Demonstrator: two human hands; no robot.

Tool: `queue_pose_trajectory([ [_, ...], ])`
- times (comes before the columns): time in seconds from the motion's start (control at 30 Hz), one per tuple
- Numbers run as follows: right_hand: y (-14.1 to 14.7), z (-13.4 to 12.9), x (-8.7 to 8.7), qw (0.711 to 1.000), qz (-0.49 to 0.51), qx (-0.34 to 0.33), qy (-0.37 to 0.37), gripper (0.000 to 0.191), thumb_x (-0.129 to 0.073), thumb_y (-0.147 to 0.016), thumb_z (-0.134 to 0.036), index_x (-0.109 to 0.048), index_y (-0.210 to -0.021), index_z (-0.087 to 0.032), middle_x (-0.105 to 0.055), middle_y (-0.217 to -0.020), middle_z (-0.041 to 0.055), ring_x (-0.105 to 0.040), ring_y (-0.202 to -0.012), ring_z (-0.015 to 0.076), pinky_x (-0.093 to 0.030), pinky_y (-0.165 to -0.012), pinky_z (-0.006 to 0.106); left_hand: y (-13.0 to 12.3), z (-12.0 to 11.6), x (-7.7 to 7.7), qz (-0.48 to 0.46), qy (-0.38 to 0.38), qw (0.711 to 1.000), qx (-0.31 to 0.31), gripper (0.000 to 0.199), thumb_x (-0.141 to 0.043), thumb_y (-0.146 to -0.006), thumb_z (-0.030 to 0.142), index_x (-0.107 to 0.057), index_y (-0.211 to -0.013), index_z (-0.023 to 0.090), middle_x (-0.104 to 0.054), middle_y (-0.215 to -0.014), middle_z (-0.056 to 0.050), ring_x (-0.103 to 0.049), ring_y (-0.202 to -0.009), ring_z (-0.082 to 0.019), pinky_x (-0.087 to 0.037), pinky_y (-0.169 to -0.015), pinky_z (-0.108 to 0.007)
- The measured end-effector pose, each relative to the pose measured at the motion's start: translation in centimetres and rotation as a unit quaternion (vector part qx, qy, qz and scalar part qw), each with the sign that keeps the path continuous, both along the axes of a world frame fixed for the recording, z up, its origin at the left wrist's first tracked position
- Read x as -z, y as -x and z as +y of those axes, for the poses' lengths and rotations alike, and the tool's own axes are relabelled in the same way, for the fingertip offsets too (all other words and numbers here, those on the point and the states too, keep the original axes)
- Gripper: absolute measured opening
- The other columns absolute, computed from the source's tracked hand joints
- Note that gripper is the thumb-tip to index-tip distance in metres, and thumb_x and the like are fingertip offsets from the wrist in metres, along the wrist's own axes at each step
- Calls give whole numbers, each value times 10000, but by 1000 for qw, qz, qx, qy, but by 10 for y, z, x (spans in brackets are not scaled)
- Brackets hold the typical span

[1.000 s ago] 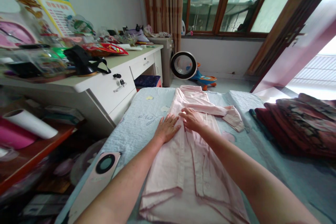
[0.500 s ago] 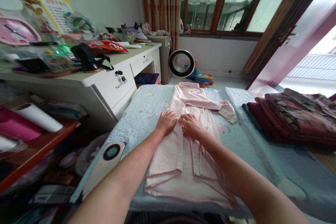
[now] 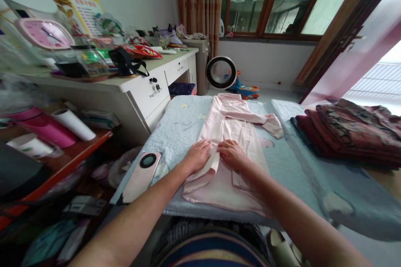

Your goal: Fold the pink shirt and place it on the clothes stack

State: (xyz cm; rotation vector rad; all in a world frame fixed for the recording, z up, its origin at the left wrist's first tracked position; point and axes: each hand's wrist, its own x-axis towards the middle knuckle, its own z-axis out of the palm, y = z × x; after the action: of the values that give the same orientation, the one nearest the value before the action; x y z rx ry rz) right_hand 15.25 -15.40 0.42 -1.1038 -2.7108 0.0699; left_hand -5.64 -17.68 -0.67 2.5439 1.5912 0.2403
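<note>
A pale pink long-sleeved shirt [image 3: 233,112] lies spread on the light blue quilt [image 3: 184,110], its collar end away from me. One sleeve is folded across it to the right, with the cuff end on the quilt. My left hand [image 3: 198,157] bears on the left front panel, fingers bent and closed on the cloth. Close beside it, my right hand [image 3: 232,154] has its curled fingers on the inner edge of that panel. Below my hands the panel's lower corner curls up off the layer underneath. The fingertips are partly hidden by the cloth.
A pink phone [image 3: 142,177] lies at the quilt's left edge. Folded dark red patterned cloth [image 3: 351,133] is stacked on the right. Left stand a cluttered white desk [image 3: 145,100] and a low shelf [image 3: 100,137] with a pink bottle [image 3: 44,125].
Both hands have come down the shirt toward me. The left front panel's lower part, flat before, is now bunched and curled up. The view has shifted and tilted down slightly.
</note>
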Motion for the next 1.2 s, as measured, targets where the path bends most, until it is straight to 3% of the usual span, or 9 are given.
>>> queue_pose_trajectory([
  [0.1,2,-8,-4,1000,-8,13,10,183,-554,-922,-200,-715,-1009,-211,-669,-1083,84,-552,-1030,209,-381,-933,330,5,-21,0,10,0,1000,-9,462,-376,-981,332,-472,-1413,197,-424,-1536,-103,-344,-1435,-236,-293,-1166,-428],
  [0.27,7,-40,-15,1000,-9,-17,11,242,-558,-889,-143,-694,-1075,-216,-642,-1177,89,-528,-1098,225,-375,-957,356,9,-53,1,19,-7,1000,-16,474,-404,-982,376,-459,-1425,218,-419,-1536,-104,-332,-1437,-263,-286,-1164,-458],
  [0.4,5,-59,-15,998,15,-53,35,184,-557,-907,-160,-719,-981,-207,-683,-1091,72,-573,-1045,205,-372,-958,355,11,-69,0,16,2,1000,-12,477,-427,-977,394,-467,-1425,234,-401,-1550,-90,-306,-1450,-264,-265,-1177,-459],
  [0.57,-1,-70,-19,995,30,-67,63,181,-558,-905,-186,-735,-934,-213,-698,-1085,70,-603,-996,197,-389,-929,356,16,-81,-3,17,18,1000,-10,499,-416,-979,422,-452,-1446,248,-375,-1567,-86,-285,-1459,-264,-247,-1180,-474],
  [0.77,3,-88,-35,982,36,-133,129,163,-588,-833,-162,-743,-842,-213,-707,-1023,63,-610,-948,191,-419,-910,347,25,-92,-10,6,6,1000,7,476,-498,-944,403,-524,-1385,225,-462,-1498,-103,-391,-1383,-259,-295,-1155,-416],
  [0.93,7,-86,-41,962,74,-170,200,176,-569,-815,-119,-735,-836,-175,-715,-898,62,-630,-858,168,-467,-841,296,24,-80,-25,0,-4,1000,26,277,-499,-939,331,-680,-1116,220,-658,-1163,-80,-583,-1085,-238,-451,-978,-381],
  [1.03,8,-63,-39,970,99,-104,194,239,-499,-876,-137,-724,-951,-161,-720,-925,70,-648,-858,165,-488,-838,290,17,-59,-29,3,-22,1000,11,291,-426,-968,269,-697,-1047,200,-670,-1126,-85,-601,-1071,-225,-455,-975,-371],
  [1.1,9,-43,-32,986,102,-23,133,289,-487,-913,-196,-690,-1113,-148,-692,-1137,120,-628,-1048,208,-463,-952,350,9,-47,-27,0,-49,999,3,324,-437,-969,277,-649,-1191,174,-599,-1324,-114,-532,-1237,-244,-401,-1064,-387],
  [1.2,8,-19,-13,994,55,68,61,497,-521,-929,-327,-524,-1382,-124,-452,-1488,178,-393,-1380,280,-316,-1121,449,-2,-40,-13,8,-57,998,8,458,-479,-960,383,-542,-1348,149,-464,-1489,-151,-409,-1383,-276,-329,-1136,-423],
])
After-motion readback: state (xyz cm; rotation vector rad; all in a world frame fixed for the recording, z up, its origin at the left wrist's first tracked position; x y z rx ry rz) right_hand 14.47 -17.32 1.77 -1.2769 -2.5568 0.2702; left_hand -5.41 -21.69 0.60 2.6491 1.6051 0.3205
